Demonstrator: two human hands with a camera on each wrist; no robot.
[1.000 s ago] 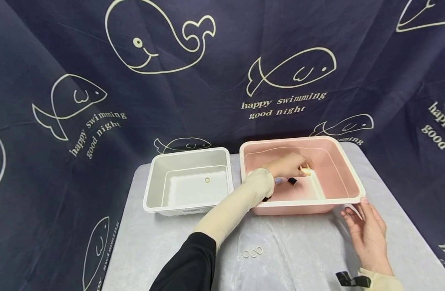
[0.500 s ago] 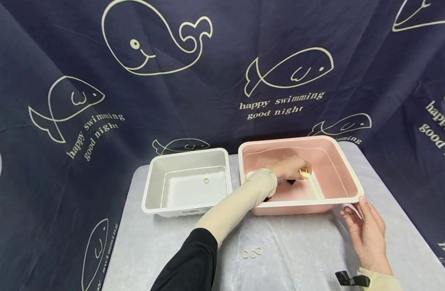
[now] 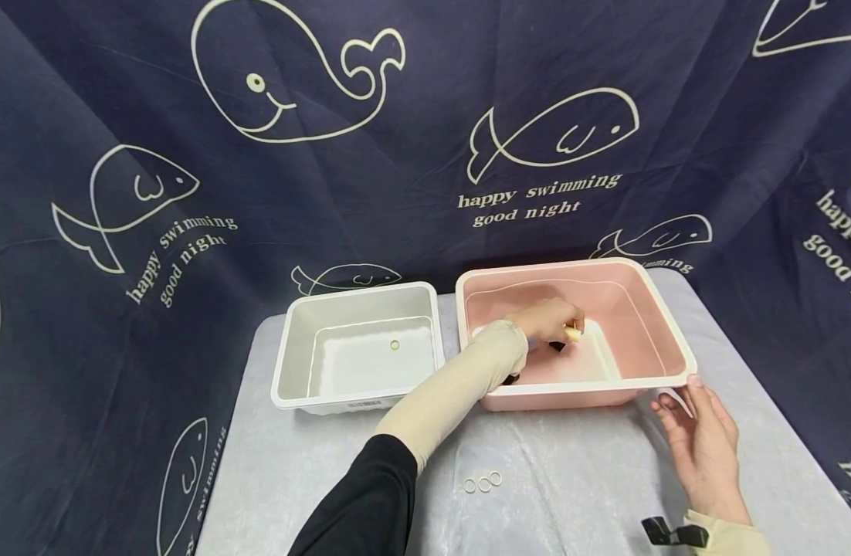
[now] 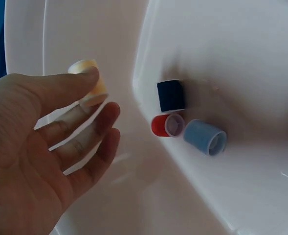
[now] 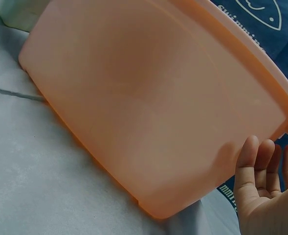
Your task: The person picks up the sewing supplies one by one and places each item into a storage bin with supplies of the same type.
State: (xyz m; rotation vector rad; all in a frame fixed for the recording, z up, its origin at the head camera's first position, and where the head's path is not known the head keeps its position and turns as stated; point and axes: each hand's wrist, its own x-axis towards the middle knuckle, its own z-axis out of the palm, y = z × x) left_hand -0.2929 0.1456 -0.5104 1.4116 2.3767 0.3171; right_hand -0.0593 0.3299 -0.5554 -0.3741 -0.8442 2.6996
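In the left wrist view, my left hand [image 4: 46, 127] pinches a yellow thread spool [image 4: 100, 89] with white ends, the thumb across it. The head view has this left hand [image 3: 547, 318] inside the pink basin [image 3: 634, 316], the spool above its floor. Lying in the basin are a dark navy spool [image 4: 171, 95], a red spool [image 4: 167, 125] and a light blue spool [image 4: 205, 137], seen from the left wrist. My right hand [image 3: 706, 455] has loosely bent fingers and touches the basin's front right corner. From the right wrist, that hand [image 5: 266, 191] is beside the basin's outer wall [image 5: 148, 98].
A white basin [image 3: 286, 371] stands left of the pink one, with a small ring [image 3: 394, 345] on its floor. Several pale rings [image 3: 484, 484] lie near the front of the grey cloth-covered table [image 3: 564, 479]. A dark blue curtain [image 3: 425, 208] hangs behind.
My left hand has moved left within the pink basin, carrying the yellow spool with it. The right hand stays at the basin's corner.
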